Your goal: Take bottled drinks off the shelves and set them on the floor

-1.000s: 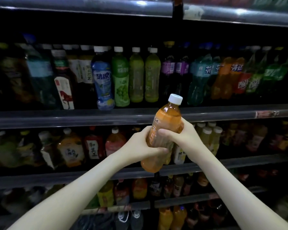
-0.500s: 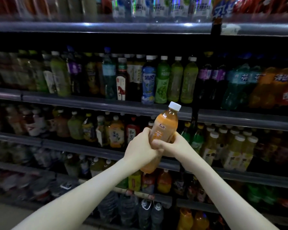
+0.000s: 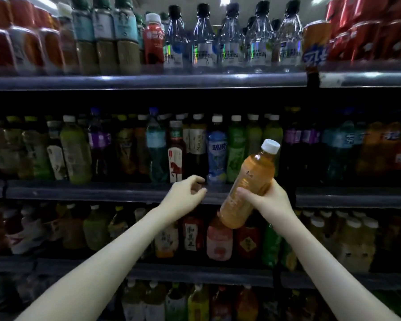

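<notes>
Orange-filled bottle point(image 3: 250, 179), white-capped and tilted, sits in the right hand point(image 3: 266, 200), whose fingers wrap its lower body and hide part of the label. Left hand point(image 3: 183, 198), just beside it, holds nothing, fingers loosely curled before the shelf edge point(image 3: 90, 192). Shelved drinks point(image 3: 215, 154) behind both hands are dim and blurred, labels mostly unreadable.

Bottle point(image 3: 249, 184): orange drink, white cap — tilted, cap up-right
Where: gripped mid-body by right hand point(image 3: 267, 198) — before the stocked shelves point(image 3: 125, 192)
</notes>
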`<state>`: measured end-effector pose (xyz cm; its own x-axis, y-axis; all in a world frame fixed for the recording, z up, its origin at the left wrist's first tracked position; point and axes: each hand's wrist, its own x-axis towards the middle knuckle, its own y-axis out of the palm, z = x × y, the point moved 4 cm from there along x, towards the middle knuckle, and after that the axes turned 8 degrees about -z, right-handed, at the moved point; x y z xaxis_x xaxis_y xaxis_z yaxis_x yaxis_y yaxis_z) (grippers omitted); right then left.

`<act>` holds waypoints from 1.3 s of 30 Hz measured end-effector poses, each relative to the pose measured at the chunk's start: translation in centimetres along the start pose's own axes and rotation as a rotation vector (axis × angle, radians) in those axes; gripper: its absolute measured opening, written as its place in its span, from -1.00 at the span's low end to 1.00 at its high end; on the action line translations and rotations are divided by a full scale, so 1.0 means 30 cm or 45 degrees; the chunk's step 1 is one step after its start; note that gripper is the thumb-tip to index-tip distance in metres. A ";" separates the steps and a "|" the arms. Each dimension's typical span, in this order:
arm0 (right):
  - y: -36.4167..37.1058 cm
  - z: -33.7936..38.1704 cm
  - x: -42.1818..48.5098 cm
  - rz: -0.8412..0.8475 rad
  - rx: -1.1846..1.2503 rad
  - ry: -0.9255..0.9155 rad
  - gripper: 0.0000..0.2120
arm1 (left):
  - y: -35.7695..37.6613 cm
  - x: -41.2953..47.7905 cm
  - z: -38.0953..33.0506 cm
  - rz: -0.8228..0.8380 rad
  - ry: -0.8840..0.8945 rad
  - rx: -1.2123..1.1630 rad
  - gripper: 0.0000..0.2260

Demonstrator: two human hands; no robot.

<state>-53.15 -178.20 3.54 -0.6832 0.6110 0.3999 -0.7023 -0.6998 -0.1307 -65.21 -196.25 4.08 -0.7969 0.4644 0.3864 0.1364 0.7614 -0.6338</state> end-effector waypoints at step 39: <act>0.301 0.039 0.198 0.013 -0.252 -0.102 -0.61 | -0.301 0.478 0.279 -0.625 -0.080 -0.075 -0.19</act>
<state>-63.32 -181.31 5.80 -0.6783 0.5672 0.4671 -0.7261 -0.6150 -0.3075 -82.78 -200.24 9.73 -0.8090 0.0183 0.5875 -0.2319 0.9085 -0.3475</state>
